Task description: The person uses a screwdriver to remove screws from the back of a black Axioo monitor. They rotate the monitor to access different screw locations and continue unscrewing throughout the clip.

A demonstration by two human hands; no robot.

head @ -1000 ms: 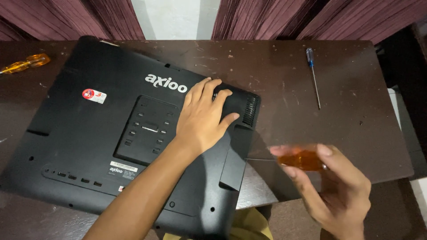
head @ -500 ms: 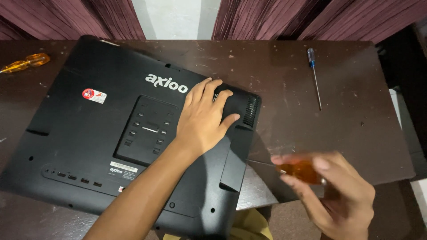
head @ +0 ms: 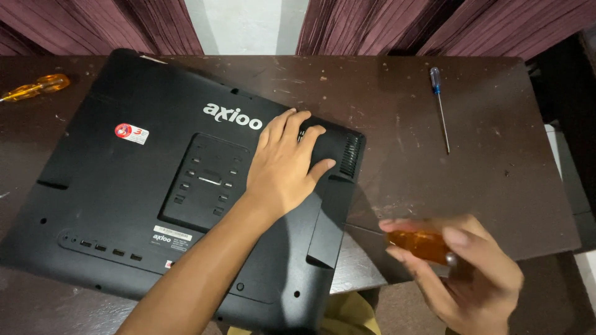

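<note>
Left hand (head: 282, 170), fingers spread flat, steadies the black plastic monitor back panel (head: 155, 186) on the dark wooden bench (head: 403, 136); right hand (head: 462, 273) fingers grip the amber-handled screwdriver (head: 422, 244), apparently between screws.

Black monitor (head: 155, 186) face-down; orange-handled screwdriver (head: 422, 245) aloft.

1. Matt black plastic on the monitor back (head: 155, 186), smooth, with a ribbed vent at one corner.
2. Dark brown wood on the bench (head: 403, 124), worn, scuffed and speckled.
3. Clear amber plastic, glossy, on the screwdriver handle (head: 422, 245).
4. Thin bare metal shaft, blue plastic top, on the small screwdriver (head: 441, 108).
5. Maroon cloth in the curtains (head: 372, 25), pleated.
</note>
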